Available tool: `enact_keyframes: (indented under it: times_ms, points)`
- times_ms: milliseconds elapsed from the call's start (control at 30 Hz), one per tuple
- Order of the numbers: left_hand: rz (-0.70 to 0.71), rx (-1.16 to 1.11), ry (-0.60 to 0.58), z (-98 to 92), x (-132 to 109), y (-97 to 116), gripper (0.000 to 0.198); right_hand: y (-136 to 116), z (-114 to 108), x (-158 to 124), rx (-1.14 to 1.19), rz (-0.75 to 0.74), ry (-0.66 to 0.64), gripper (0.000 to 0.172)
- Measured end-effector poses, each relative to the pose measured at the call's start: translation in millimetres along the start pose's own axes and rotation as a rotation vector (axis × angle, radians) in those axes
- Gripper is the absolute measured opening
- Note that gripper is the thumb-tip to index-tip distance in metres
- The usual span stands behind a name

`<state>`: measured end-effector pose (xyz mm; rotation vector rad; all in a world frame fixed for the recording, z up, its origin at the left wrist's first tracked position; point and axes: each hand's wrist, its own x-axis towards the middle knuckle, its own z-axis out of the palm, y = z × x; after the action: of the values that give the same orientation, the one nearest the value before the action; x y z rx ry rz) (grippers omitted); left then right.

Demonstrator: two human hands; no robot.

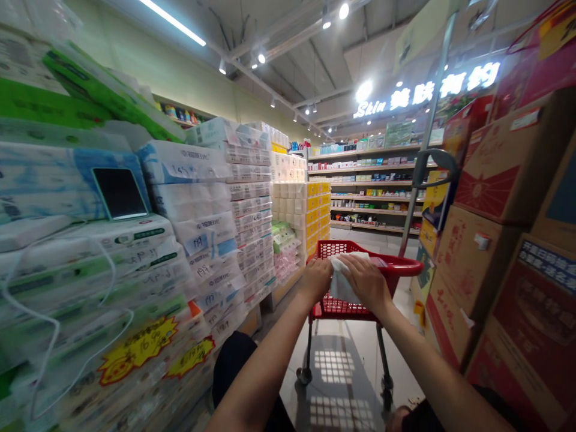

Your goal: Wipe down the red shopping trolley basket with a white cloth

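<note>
A red shopping trolley [400, 265] stands in the aisle straight ahead of me. My left hand [315, 277] is closed over its near rim. My right hand [366, 282] lies beside it on the same rim, fingers curled over a white cloth [341, 285] that hangs down the basket's near side. Both arms reach forward from the bottom of the view.
Stacked tissue packs [198, 198] with yellow price tags wall the left side; a dark tablet [119, 193] leans on them. Red and brown cartons [499, 198] pile up on the right. A metal pole [423, 150] rises behind the trolley. Product shelves [369, 198] stand beyond.
</note>
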<state>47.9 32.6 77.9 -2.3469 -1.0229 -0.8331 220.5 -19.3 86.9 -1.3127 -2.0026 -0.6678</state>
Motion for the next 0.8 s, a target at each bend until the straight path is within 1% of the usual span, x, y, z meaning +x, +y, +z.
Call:
enact_keyframes:
  times_ms: [100,200,300,367,400,467,567,700,800]
  points:
    - [0.024,-0.051,-0.005,-5.4,-0.4,-6.2,0.029,38.2,-9.5,-16.9,-0.029,0.072,0.002,0.043]
    - [0.036,-0.072,-0.003,-7.2,-0.5,-9.5,0.032,87.2,-13.6,-39.1,-0.087,0.203,0.056,0.045]
    - [0.039,-0.056,0.004,-6.0,-0.2,-9.5,0.034,131.3,-12.6,-58.3,-0.117,0.238,0.111,0.046]
    - [0.029,-0.037,0.008,-4.4,0.2,-7.8,0.034,146.4,-8.7,-65.9,-0.105,0.254,0.150,0.047]
    - [0.021,-0.028,0.009,-3.6,0.5,-6.6,0.034,148.2,-5.8,-68.0,-0.101,0.271,0.178,0.048]
    - [0.008,-0.012,0.009,-2.2,0.9,-4.1,0.034,140.2,1.3,-69.0,-0.113,0.310,0.233,0.048]
    - [-0.002,-0.003,0.009,-0.6,1.9,-1.3,0.034,107.3,10.5,-64.0,-0.151,0.314,0.263,0.048]
    - [-0.008,-0.014,0.014,2.4,3.5,-0.2,0.034,49.9,15.4,-44.5,-0.117,0.216,0.211,0.049]
    - [-0.009,-0.019,0.024,6.1,3.8,-1.5,0.024,11.3,17.9,-22.1,-0.049,0.062,0.157,0.048]
